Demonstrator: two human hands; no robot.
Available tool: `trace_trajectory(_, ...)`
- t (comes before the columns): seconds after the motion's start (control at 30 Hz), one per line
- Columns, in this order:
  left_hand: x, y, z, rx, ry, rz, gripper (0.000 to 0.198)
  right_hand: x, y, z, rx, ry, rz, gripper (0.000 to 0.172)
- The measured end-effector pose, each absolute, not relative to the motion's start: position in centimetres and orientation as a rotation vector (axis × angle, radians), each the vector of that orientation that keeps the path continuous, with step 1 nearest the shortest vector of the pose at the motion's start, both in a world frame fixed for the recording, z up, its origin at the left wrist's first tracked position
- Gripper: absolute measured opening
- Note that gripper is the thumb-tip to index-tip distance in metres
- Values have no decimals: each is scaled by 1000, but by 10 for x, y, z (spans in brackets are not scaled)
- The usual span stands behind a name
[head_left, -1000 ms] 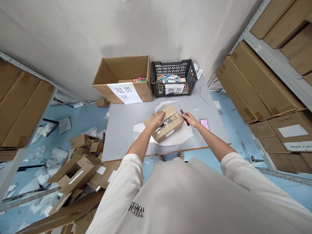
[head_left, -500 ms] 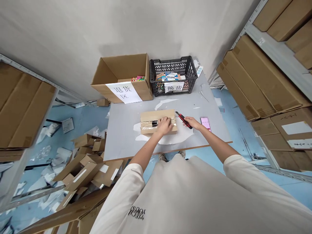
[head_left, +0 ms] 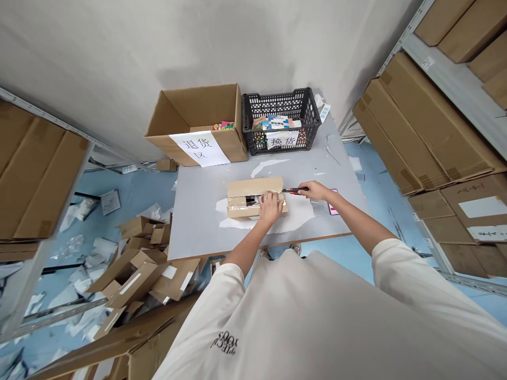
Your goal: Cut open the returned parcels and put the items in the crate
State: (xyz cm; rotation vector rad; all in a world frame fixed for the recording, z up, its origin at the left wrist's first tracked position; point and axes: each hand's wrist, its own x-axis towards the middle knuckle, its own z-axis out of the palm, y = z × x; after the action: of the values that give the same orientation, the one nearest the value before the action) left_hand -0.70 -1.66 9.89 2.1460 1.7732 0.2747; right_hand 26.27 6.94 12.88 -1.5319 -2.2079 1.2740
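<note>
A small cardboard box [head_left: 252,186] lies near the front of the table, its long side facing me, with clear tape across its top. A gap between the flaps shows something dark inside, too hidden to name. My left hand [head_left: 271,208] grips the top of the box towards its right end, fingers bent over the flap edge. My right hand [head_left: 316,190] is closed round a red and black utility knife [head_left: 296,190]. The knife points left, and its tip is at the right end of the box. White paper [head_left: 299,214] lies under the box.
An open carton [head_left: 178,150] with a paper sign and a black plastic crate [head_left: 282,145] holding small boxes stand at the table's back. A phone [head_left: 333,203] lies beyond my right wrist. Opened cartons [head_left: 137,282] litter the floor at left; shelves with boxes [head_left: 428,126] flank the table.
My right hand has brought the utility knife left and slightly up, turning it nearly level, to the box's right end. My left hand has shifted slightly on the box, its fingers straighter.
</note>
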Motion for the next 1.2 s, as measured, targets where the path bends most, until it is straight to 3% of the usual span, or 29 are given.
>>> trace_trajectory(0.2, -8, -20, 100, 2154, 1756, 302, 45, 250, 97, 126, -1481, -2537, 955, 25)
trace_trajectory(0.6, -5, -4, 105, 2077, 1830, 226, 38, 250, 111, 125, -1477, -2623, 825, 20)
trace_trajectory(1.0, -13, -15, 91, 2171, 1744, 365, 39, 236, 117, 135, -1479, -2718, 916, 14)
trace_trajectory(1.2, -14, -13, 78, 2207, 1739, 487, 27, 255, 102, 138, -1517, -2569, 1382, 34)
